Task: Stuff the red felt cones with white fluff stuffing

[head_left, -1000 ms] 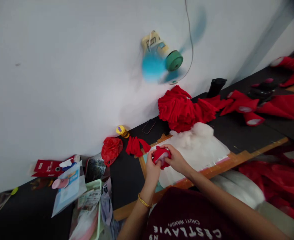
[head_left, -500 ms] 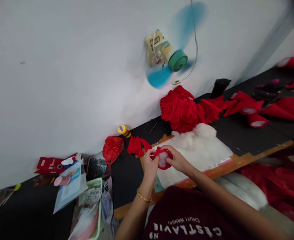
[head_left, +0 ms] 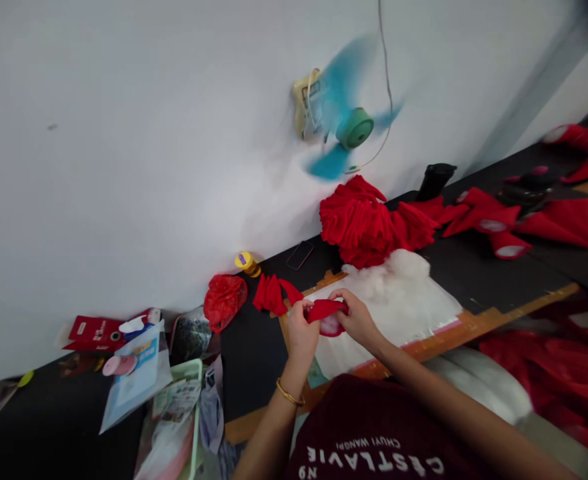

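A small red cloth piece (head_left: 327, 309) with white stuffing showing in its opening is held between both hands over the near-left part of a white sheet (head_left: 394, 320). My left hand (head_left: 303, 327), with a gold bangle on its wrist, pinches the left edge of the cloth. My right hand (head_left: 357, 319) grips the right edge, its fingers curled at the rim. Fluffy white stuffing (head_left: 391, 273) lies on the sheet beyond my right hand. Several red cloth pieces (head_left: 270, 294) lie just past my left hand.
A large red cloth heap (head_left: 359, 220) stands behind the stuffing. Toward the wall are a phone (head_left: 300, 255), a yellow-lidded jar (head_left: 247, 263) and a red bag (head_left: 225, 302). A green basket (head_left: 198, 400) stands left; a fan (head_left: 355, 128) spins above.
The cloth's upper edge now lies folded across more of the opening, hiding part of the stuffing. My right hand has shifted its fingers higher on the rim.
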The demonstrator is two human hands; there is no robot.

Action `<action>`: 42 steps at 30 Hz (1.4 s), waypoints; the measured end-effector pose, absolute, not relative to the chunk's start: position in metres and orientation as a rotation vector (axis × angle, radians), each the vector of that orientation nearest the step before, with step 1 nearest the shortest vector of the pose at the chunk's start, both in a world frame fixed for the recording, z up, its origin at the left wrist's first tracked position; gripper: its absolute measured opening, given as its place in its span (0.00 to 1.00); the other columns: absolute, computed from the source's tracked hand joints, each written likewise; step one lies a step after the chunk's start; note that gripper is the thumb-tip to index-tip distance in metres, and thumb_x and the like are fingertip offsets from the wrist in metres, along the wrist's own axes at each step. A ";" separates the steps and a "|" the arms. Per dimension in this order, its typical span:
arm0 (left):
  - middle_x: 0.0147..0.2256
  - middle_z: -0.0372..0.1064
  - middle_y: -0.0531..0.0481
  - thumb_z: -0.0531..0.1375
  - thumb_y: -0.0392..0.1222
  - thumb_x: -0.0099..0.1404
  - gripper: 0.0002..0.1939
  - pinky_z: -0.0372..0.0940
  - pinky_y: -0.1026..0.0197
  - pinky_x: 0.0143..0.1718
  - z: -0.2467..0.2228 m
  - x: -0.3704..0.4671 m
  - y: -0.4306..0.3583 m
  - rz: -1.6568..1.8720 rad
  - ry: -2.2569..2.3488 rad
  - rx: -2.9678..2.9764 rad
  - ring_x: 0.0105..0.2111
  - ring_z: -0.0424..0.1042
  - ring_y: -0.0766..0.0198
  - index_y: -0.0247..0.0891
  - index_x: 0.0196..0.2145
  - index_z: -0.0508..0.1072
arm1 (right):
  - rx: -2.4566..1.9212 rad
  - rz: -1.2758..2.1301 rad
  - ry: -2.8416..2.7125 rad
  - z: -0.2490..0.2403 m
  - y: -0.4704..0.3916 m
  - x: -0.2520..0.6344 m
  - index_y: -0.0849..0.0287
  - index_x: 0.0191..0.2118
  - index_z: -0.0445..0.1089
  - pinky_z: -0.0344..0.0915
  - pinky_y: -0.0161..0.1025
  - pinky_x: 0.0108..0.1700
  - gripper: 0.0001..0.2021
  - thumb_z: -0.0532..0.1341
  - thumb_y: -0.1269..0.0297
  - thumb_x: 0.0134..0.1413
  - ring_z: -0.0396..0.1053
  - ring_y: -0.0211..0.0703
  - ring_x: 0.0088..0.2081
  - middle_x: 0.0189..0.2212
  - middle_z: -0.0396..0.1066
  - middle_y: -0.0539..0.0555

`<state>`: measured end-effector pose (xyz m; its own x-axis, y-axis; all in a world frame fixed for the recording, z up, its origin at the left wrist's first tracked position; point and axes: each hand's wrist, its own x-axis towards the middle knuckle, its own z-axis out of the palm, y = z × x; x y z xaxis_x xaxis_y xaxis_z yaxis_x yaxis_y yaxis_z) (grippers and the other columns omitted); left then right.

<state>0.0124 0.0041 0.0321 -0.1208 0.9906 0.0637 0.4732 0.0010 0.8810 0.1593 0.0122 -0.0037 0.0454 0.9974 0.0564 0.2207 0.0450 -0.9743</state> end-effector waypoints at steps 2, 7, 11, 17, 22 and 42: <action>0.35 0.72 0.48 0.61 0.31 0.53 0.13 0.64 0.59 0.39 0.031 0.012 0.004 1.040 1.611 1.500 0.35 0.71 0.59 0.38 0.38 0.72 | -1.347 1.018 -1.357 -0.004 0.011 0.158 0.56 0.40 0.67 0.65 0.41 0.39 0.20 0.52 0.73 0.37 0.69 0.44 0.34 0.35 0.72 0.52; 0.32 0.71 0.50 0.59 0.30 0.52 0.11 0.64 0.59 0.39 0.027 0.013 0.003 1.032 1.629 1.453 0.34 0.71 0.60 0.38 0.35 0.71 | -1.146 1.064 -1.367 -0.006 0.005 0.153 0.55 0.42 0.65 0.65 0.44 0.49 0.22 0.52 0.74 0.35 0.69 0.46 0.44 0.41 0.71 0.53; 0.31 0.71 0.52 0.57 0.28 0.52 0.11 0.63 0.60 0.39 0.027 0.009 0.003 1.120 1.714 1.492 0.33 0.70 0.61 0.40 0.32 0.71 | -1.125 1.084 -1.305 -0.010 0.001 0.154 0.54 0.37 0.61 0.67 0.42 0.43 0.15 0.51 0.74 0.38 0.70 0.45 0.41 0.41 0.69 0.54; 0.34 0.70 0.49 0.58 0.29 0.51 0.12 0.64 0.61 0.38 0.036 0.018 -0.007 1.200 1.555 1.569 0.34 0.69 0.60 0.40 0.34 0.70 | -1.122 0.966 -1.466 0.003 -0.001 0.159 0.56 0.38 0.64 0.65 0.42 0.44 0.13 0.55 0.72 0.41 0.67 0.45 0.41 0.41 0.68 0.55; 0.35 0.70 0.48 0.58 0.30 0.53 0.12 0.65 0.60 0.39 0.041 0.025 -0.013 1.192 1.506 1.564 0.36 0.70 0.59 0.40 0.35 0.70 | -1.143 0.897 -1.492 0.013 -0.003 0.160 0.55 0.34 0.64 0.64 0.39 0.39 0.06 0.57 0.71 0.48 0.67 0.43 0.36 0.34 0.68 0.52; 0.52 0.70 0.39 0.62 0.60 0.58 0.30 0.69 0.54 0.46 0.032 -0.002 0.002 1.234 1.183 0.653 0.49 0.73 0.54 0.40 0.52 0.68 | -0.994 0.799 -1.611 0.008 0.006 0.165 0.53 0.34 0.65 0.66 0.41 0.40 0.15 0.54 0.80 0.41 0.69 0.46 0.40 0.36 0.69 0.53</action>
